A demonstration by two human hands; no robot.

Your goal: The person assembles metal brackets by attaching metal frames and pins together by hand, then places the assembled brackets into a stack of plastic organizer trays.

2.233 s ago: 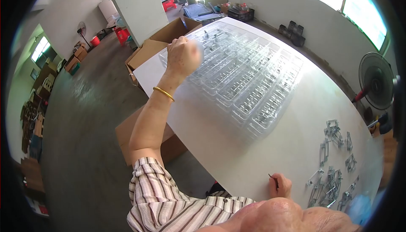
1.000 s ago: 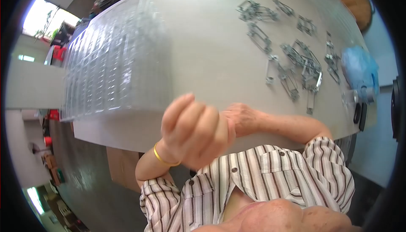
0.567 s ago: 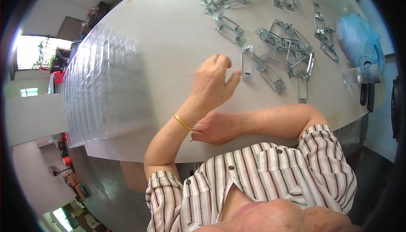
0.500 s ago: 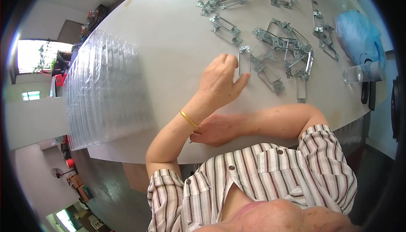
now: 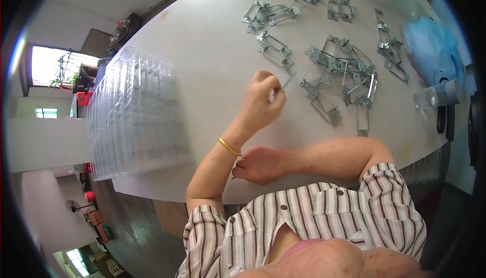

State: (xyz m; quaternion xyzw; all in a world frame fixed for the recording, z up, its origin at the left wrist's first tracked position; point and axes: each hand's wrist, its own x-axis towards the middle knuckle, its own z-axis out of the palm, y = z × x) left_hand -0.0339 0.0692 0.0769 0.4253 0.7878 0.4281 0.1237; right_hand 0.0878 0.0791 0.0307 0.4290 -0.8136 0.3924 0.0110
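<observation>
My left hand point(image 5: 263, 98), with a gold bracelet on its wrist, is raised over the white table point(image 5: 223, 40). Its thumb and fingers pinch a small metal frame point(image 5: 289, 80), mostly hidden and blurred. Close to the left wrist, my right hand point(image 5: 260, 165) lies closed near the table's front edge. A thin dark rod point(image 5: 233, 177) pokes out from its fingers; the rest is hidden. Right of my left hand lies a tangled heap of metal frames point(image 5: 344, 63). Farther back are a single frame point(image 5: 276, 50) and a linked group point(image 5: 268, 13).
Stacked clear plastic trays point(image 5: 136, 116) stand at the table's left. On the right are a blue plastic bag point(image 5: 433, 47), a clear cup point(image 5: 430, 98) and a dark-handled object point(image 5: 445, 121). More metal frames point(image 5: 391, 47) lie beside the bag.
My left hand came from the trays to the metal frames and has closed on one, which is off its former spot. My right hand has shifted left, staying closed. The camera view has turned.
</observation>
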